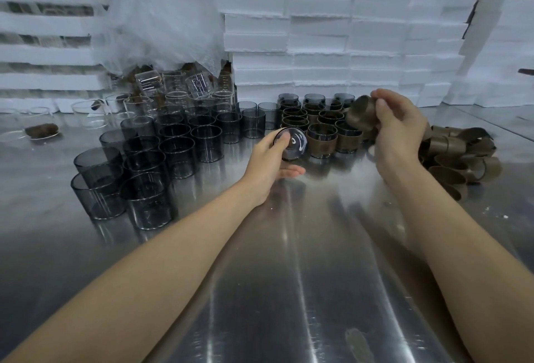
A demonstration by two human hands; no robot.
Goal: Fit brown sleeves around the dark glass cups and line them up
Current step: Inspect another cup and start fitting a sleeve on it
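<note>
My left hand (270, 163) grips a dark glass cup (293, 144) tipped on its side, its base facing me, just above the steel table. My right hand (397, 128) holds a brown sleeve (361, 112) raised to the right of that cup, fingers curled round it. Behind the two hands stand several sleeved cups (322, 138) in rows. Bare dark cups (150, 160) crowd the left side. A heap of loose brown sleeves (456, 157) lies to the right of my right hand.
Clear glass cups (173, 94) sit at the back left under a sheet of bubble wrap (161, 15). White foam blocks (332, 30) are stacked along the back. The steel table (289, 276) stretches toward me between my forearms.
</note>
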